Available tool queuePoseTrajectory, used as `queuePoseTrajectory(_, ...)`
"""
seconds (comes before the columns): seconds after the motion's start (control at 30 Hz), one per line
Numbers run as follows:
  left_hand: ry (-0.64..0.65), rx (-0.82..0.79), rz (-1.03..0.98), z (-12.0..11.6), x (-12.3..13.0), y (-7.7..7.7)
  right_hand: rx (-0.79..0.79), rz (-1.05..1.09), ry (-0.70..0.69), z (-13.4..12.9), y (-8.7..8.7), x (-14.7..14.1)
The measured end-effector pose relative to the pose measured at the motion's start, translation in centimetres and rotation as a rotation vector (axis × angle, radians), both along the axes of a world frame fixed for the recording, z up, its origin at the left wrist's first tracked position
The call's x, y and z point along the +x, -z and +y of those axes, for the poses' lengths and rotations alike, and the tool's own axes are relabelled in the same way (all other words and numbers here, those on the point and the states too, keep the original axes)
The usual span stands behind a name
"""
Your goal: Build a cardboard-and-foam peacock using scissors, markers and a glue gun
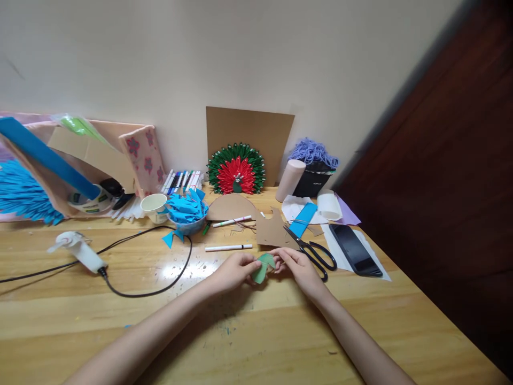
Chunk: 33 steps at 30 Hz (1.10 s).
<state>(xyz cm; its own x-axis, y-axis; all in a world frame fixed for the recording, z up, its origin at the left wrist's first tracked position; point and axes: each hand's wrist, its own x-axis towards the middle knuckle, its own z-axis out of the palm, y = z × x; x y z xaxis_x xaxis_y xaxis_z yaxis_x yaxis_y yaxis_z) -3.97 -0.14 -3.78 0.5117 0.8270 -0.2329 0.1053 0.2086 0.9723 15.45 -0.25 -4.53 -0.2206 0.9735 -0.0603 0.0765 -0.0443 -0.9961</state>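
Note:
My left hand (238, 271) pinches a small green cut-out piece (262, 268) by its left side, thumb on top. On the piece's right edge, the fingers of my right hand (294, 267) are closed and bent; whether they grip it or only touch it is hard to make out. Black-handled scissors (316, 256) lie just beyond my right hand, blades pointing away to the left. Behind the hands lies a brown cardboard offcut (274, 230). A white marker (228, 247) rests on the table beyond my left hand.
A white glue gun (80, 251) with a looping black cord lies at left. Blue scraps fill a bowl (192, 227) beside a paper cup (154, 206). A red and green peacock (236, 171) leans on cardboard at the back. A phone (355, 250) lies at right.

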Motion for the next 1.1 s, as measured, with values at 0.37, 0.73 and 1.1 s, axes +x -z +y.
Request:
queuePoseTrajectory(0.37,-0.36,0.177,0.171,-3.5,-6.5,1.2,0.596,-0.624,-0.234,-1.8,0.2,-2.1)
queuePoseTrajectory(0.73,-0.071,0.671,0.585,-7.2,-9.5,-0.2,0.713,-0.629,-0.527,-4.7,0.4,-6.7)
queuePoseTrajectory(1.1,-1.068,0.766,0.896,3.2,-18.6,-1.2,0.777,-0.685,-0.532,-1.5,-0.6,-10.2)
